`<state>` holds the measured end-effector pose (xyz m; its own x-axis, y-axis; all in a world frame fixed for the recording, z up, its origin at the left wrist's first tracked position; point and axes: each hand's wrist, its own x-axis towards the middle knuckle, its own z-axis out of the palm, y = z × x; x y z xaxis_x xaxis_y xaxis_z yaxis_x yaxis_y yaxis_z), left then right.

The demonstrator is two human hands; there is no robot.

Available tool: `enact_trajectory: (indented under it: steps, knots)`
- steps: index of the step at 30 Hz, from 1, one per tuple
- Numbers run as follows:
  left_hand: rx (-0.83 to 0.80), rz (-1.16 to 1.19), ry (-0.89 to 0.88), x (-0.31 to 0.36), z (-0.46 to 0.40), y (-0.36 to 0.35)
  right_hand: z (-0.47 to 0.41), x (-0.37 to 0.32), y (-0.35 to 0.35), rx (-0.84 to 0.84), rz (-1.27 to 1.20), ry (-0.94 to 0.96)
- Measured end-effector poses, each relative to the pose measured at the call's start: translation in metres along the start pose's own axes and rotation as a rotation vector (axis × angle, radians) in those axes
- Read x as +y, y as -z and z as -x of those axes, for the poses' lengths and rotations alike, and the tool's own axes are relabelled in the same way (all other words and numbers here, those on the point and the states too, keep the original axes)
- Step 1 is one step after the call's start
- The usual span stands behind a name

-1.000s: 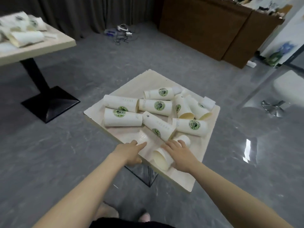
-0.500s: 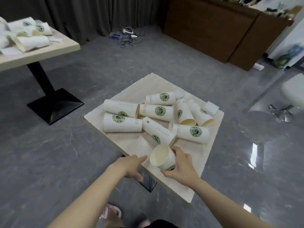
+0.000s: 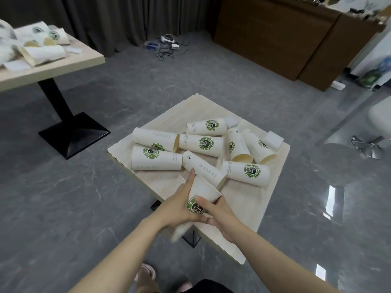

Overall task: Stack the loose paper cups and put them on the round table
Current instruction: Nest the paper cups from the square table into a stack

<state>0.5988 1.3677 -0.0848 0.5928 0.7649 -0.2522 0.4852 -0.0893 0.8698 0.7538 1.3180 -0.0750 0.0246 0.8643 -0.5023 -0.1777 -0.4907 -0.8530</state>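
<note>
- the left hand [image 3: 179, 205] and the right hand [image 3: 220, 212] together hold one white paper cup with a green round logo [image 3: 202, 196] above the near edge of the square light-wood surface [image 3: 243, 204].
- this cup is tilted, with its open rim pointing away toward the pile and its base toward the person.
- the left fingers [image 3: 191, 176] lie along the left side of the cup, and the index finger is stretched up to the rim; the thumb curls under the base.
- the right fingers [image 3: 204, 203] curl around the lower part of the cup, over the logo.
- below the left hand there is a blurred white shape [image 3: 179, 230]; it may be another cup, but i cannot tell.
- eight more white paper cups [image 3: 156, 158] lie on their sides on the surface, close together, many touching each other.
- one of them, a long cup with small grey print [image 3: 203, 168], lies just beyond the held cup, and its open end is next to the rim of the held one.
- far left stands a second light-wood surface on a black pedestal [image 3: 69, 60], well apart, with more paper cups lying on it [image 3: 42, 52].
- the floor [image 3: 63, 197] is grey and glossy.
</note>
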Motion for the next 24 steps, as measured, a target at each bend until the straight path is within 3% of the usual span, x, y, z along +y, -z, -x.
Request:
enact_trajectory:
  steps: [3,9,24]
  knots:
    - [0.128,-0.045,-0.005,-0.003,0.002,0.004,0.0,-0.002,0.0,0.004,0.058,-0.018]
    - [0.238,-0.162,0.077,-0.025,0.01,0.029,-0.012,-0.001,0.021,0.395,0.202,0.153]
    - [0.16,-0.239,0.173,-0.046,0.012,0.044,-0.065,0.002,0.032,0.379,0.187,0.191]
